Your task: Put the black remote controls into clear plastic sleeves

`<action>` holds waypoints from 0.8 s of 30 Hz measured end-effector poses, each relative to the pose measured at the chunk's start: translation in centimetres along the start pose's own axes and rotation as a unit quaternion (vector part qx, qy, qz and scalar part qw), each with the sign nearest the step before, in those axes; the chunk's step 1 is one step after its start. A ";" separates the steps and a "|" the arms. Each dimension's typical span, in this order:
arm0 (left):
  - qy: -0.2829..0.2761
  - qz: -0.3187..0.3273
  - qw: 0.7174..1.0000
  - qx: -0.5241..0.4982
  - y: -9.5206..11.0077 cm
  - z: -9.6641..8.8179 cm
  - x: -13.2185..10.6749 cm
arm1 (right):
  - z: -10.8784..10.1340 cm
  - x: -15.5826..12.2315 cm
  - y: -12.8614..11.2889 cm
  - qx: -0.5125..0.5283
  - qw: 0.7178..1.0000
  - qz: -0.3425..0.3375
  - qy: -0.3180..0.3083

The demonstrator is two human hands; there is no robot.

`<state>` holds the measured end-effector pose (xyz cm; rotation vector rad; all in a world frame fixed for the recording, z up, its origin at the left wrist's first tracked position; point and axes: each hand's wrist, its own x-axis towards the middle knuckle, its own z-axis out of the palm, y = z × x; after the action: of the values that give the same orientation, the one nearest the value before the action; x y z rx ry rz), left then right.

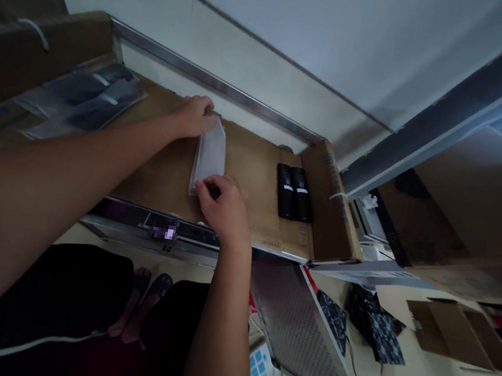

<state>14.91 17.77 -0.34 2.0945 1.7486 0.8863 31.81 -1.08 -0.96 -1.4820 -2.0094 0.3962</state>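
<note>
A whitish, translucent plastic sleeve (211, 151) lies lengthwise across the cardboard-lined shelf (254, 169). At its far end my left hand (195, 117) has its fingers closed on the edge. My right hand (223, 204) pinches the near corner between thumb and fingers. Whether anything is inside the sleeve I cannot make out. To the right, two black oblong items (294, 193) with small white labels lie side by side. Clear plastic bags (89, 95) with dark contents and white labels are spread at the left end of the shelf.
Upright cardboard flaps (331, 204) close off the shelf's ends, and a pale wall (257, 30) rises behind it. Below right, a perforated metal door (308, 337) hangs open. A power strip (258, 364), patterned bags (376, 325) and an opened cardboard box (461, 332) are on the floor.
</note>
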 end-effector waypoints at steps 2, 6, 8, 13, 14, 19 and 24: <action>-0.036 -0.027 0.999 0.007 0.6 -0.2 2.0 | 0.0 0.0 0.1 -0.005 1.000 0.001 0.000; -0.060 -0.077 0.995 0.013 1.4 0.0 5.1 | 0.0 0.1 0.2 -0.008 1.000 0.002 -0.008; -0.066 -0.094 0.993 0.004 1.6 0.2 5.9 | 0.0 0.1 0.2 -0.008 1.000 0.004 -0.014; -0.068 -0.075 0.994 -0.048 2.3 0.1 6.3 | 0.0 0.1 0.2 -0.009 1.000 -0.002 -0.013; -0.071 -0.058 0.994 -0.060 2.4 -0.1 6.1 | 0.0 0.1 0.2 -0.010 1.000 -0.005 -0.011; -0.015 0.033 0.997 -0.067 2.6 -0.8 3.3 | 0.1 0.0 0.3 -0.012 1.000 -0.012 -0.002; -0.074 0.131 0.989 0.003 2.5 0.4 -0.6 | 0.0 -0.1 0.0 -0.001 1.000 -0.022 0.011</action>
<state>17.09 16.71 0.62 2.3660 1.4268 0.7662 31.90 -1.19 -0.99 -1.4353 -2.0212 0.3575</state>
